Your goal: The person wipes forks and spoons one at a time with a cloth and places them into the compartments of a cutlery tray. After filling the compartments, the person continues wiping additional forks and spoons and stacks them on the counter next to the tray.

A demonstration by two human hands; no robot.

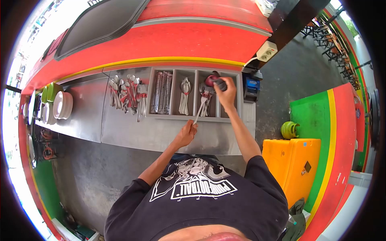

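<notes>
My left hand [187,133] pinches the handle end of a metal fork [200,107], its tines over the third compartment of a grey cutlery tray [232,96]. My right hand [225,93] reaches over the tray's far right compartment and grips a dark grey object [220,84] beside a round red-and-dark thing [210,80]. The tray's compartments hold knives [161,97], spoons [184,93] and forks [207,103].
A loose pile of spoons and forks [128,94] lies on the steel counter [88,116] left of the tray. Stacked white bowls [62,105] and green ones [50,92] stand at the far left. An orange box [291,168] sits on the floor at right.
</notes>
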